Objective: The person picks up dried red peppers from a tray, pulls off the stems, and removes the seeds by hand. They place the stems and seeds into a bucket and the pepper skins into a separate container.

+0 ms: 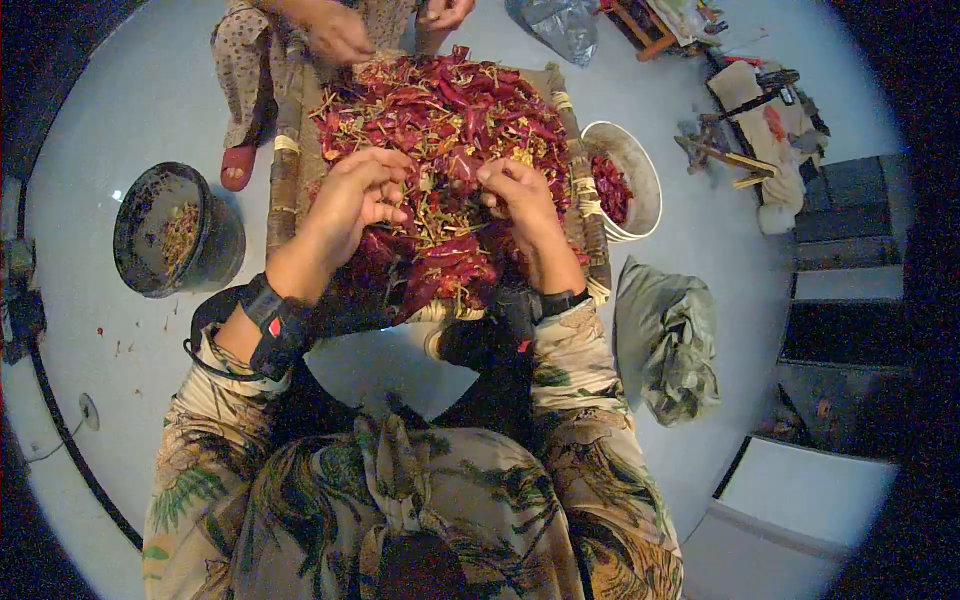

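A heap of dried red chili peppers (pixel 450 265), mixed with stems and yellow seeds, covers a low woven stand (pixel 284 190) with a wooden frame. Over the heap's left part, my left hand (pixel 355 205) is open, its fingers loosely bent and apart, with nothing visible in them. My right hand (pixel 522 200) is closed in a pinch over the right part. At its fingertips is a glossy red chili pepper (pixel 462 168), which it seems to grip by the edge.
Across the stand, another person's hand (pixel 335 32) reaches to the heap's far edge. A dark bucket (pixel 225 235) with stems and seeds stands left. On the right are a white bucket (pixel 645 185) holding red peppers and a greenish plastic bag (pixel 670 340). Tools (pixel 745 165) lie farther right.
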Demonstrator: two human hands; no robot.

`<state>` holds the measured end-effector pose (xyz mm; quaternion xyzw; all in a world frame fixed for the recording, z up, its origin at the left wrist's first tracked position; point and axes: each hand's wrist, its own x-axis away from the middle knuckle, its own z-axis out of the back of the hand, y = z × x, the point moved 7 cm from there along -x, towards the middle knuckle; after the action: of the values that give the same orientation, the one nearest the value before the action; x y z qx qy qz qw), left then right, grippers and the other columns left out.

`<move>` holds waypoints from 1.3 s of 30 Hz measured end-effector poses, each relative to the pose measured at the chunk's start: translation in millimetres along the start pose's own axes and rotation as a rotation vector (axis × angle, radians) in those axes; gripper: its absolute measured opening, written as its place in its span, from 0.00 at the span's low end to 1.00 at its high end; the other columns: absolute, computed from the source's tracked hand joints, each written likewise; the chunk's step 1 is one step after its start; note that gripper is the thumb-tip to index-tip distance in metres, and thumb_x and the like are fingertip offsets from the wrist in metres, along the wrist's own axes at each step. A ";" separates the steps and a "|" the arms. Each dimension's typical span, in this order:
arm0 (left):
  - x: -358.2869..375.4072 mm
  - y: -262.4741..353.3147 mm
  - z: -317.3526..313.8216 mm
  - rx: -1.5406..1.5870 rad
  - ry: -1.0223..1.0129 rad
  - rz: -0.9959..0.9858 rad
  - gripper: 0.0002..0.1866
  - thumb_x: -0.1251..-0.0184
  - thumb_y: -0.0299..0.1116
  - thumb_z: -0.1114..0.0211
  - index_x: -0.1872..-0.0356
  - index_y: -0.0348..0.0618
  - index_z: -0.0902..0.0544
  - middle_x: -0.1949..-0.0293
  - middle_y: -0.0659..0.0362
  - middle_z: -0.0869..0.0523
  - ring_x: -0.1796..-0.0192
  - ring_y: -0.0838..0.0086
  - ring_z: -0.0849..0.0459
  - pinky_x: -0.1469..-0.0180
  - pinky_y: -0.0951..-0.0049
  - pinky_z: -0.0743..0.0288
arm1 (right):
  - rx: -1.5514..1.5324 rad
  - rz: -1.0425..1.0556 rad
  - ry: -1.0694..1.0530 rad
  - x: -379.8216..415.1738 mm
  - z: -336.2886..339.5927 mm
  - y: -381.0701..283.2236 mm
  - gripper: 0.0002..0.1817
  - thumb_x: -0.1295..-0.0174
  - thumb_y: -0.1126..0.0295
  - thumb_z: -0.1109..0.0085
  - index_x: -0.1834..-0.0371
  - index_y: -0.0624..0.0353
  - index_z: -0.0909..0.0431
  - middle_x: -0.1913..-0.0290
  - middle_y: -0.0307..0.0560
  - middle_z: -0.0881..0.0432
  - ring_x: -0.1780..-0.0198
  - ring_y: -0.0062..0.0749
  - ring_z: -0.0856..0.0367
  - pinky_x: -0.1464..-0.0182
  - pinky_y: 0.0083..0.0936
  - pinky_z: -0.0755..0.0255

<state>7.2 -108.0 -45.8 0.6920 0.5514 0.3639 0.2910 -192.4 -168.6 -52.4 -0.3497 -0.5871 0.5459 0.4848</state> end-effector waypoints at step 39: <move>2.1 -13.2 -15.5 -0.272 0.034 0.054 0.05 0.34 0.32 0.42 0.66 0.42 0.22 0.80 0.71 0.32 0.81 0.88 0.39 0.79 0.84 0.45 | -1.116 0.267 0.685 -13.6 248.4 80.8 0.19 0.32 0.66 0.58 0.45 0.69 0.32 0.45 0.59 0.27 0.44 0.45 0.27 0.44 0.41 0.27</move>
<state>-12.6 -103.0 -47.3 0.6545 0.4831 0.4546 0.3628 -434.4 -243.6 -117.8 -0.7713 -0.5462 0.0737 0.3184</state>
